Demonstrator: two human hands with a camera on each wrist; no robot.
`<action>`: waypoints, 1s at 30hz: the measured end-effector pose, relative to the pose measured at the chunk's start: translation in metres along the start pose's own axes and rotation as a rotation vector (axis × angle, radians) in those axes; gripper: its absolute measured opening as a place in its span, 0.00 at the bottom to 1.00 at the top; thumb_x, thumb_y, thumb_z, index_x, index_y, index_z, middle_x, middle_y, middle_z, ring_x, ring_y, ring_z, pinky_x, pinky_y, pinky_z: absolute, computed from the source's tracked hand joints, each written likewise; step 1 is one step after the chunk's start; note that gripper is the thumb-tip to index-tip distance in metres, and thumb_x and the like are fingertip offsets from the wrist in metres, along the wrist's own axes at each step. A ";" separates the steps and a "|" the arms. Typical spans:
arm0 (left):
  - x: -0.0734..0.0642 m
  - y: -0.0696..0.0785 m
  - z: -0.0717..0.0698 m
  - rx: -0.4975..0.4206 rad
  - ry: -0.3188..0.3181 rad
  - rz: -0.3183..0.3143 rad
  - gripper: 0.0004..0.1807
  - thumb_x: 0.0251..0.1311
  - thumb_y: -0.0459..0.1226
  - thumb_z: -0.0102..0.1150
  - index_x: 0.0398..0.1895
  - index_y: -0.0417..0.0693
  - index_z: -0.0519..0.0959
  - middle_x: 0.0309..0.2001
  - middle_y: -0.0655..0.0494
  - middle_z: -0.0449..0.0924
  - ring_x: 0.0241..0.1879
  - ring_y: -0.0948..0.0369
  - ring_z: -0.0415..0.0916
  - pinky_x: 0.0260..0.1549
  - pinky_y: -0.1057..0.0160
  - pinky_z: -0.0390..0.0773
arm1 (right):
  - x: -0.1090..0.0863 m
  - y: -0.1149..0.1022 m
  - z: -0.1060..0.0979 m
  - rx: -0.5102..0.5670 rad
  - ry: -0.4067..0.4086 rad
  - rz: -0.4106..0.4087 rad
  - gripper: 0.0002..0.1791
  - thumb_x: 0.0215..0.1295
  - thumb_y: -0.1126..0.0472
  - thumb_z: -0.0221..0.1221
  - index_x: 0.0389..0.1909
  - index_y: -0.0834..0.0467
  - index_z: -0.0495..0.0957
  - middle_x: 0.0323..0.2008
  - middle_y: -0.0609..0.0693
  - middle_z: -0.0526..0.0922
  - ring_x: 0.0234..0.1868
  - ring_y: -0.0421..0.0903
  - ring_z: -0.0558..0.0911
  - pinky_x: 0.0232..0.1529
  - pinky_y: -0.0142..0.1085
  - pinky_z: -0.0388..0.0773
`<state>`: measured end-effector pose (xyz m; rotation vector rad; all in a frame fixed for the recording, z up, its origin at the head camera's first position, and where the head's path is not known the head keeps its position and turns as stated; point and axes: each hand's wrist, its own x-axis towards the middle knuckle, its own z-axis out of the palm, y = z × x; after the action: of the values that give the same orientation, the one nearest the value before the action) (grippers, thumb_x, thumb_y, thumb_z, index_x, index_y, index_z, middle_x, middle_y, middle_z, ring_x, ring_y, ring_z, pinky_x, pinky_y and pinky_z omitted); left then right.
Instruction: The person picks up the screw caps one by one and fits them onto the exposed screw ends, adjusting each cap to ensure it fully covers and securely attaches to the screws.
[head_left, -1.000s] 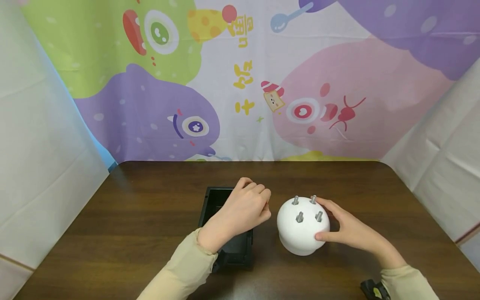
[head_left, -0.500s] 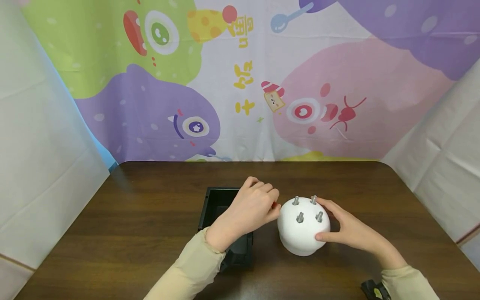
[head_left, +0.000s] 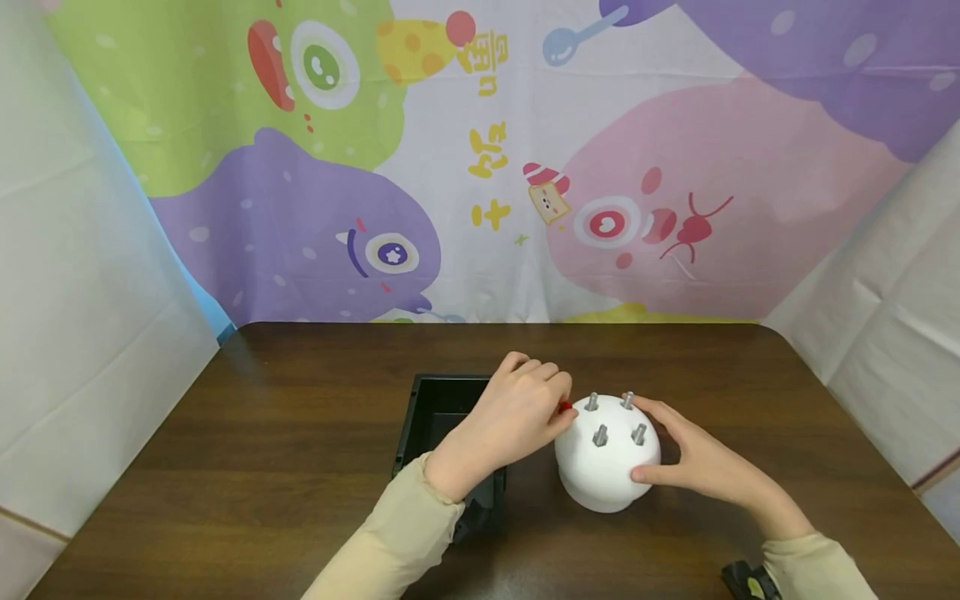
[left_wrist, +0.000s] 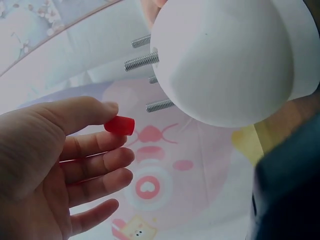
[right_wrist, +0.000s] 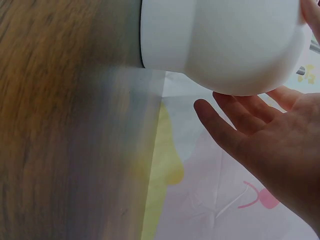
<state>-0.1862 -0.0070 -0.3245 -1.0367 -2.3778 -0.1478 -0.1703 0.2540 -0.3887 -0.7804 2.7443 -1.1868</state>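
A white rounded body point(head_left: 606, 479) with a narrower base stands on the table, and several threaded metal studs point(head_left: 600, 435) stick up from its top. My right hand point(head_left: 705, 461) holds it on the right side, thumb in front and fingers behind; the right wrist view shows those fingers along the white curve point(right_wrist: 240, 45). With thumb and index finger, my left hand point(head_left: 517, 417) pinches a small red cylindrical piece point(left_wrist: 120, 125). In the left wrist view this piece is apart from the nearby stud tips point(left_wrist: 159, 105), and the other left fingers are spread.
Under my left forearm lies a black open-topped box point(head_left: 406, 425), partly hidden by the arm. The brown table point(head_left: 285, 433) ends at a patterned curtain point(head_left: 480, 275) behind. A black device point(head_left: 750, 579) sits by my right cuff.
My left hand has moved to the right, from over the black box to the upper left of the white body. The red piece has come into sight. My right hand stays in place.
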 end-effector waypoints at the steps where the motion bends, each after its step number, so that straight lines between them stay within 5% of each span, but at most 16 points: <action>1: 0.001 0.001 0.000 -0.004 -0.003 0.000 0.10 0.53 0.45 0.59 0.20 0.55 0.71 0.21 0.65 0.68 0.26 0.65 0.66 0.40 0.64 0.64 | 0.000 0.000 0.000 -0.005 0.000 0.002 0.46 0.49 0.52 0.67 0.67 0.56 0.54 0.63 0.58 0.61 0.61 0.60 0.64 0.53 0.58 0.63; 17: 0.017 0.008 -0.001 -0.005 0.023 0.033 0.02 0.53 0.39 0.58 0.27 0.56 0.75 0.28 0.64 0.74 0.32 0.65 0.72 0.42 0.65 0.66 | -0.001 0.001 0.000 0.002 -0.007 0.006 0.46 0.49 0.52 0.66 0.67 0.54 0.53 0.63 0.59 0.61 0.61 0.61 0.64 0.53 0.58 0.64; 30: 0.026 0.009 0.002 0.006 -0.022 0.040 0.04 0.54 0.37 0.58 0.32 0.58 0.79 0.32 0.65 0.78 0.35 0.66 0.74 0.42 0.65 0.66 | 0.000 0.003 0.001 -0.014 0.000 0.011 0.46 0.48 0.51 0.67 0.67 0.54 0.54 0.62 0.59 0.62 0.61 0.61 0.63 0.53 0.59 0.63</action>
<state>-0.1950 0.0164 -0.3139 -1.0874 -2.3738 -0.1154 -0.1717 0.2549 -0.3909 -0.7649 2.7567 -1.1667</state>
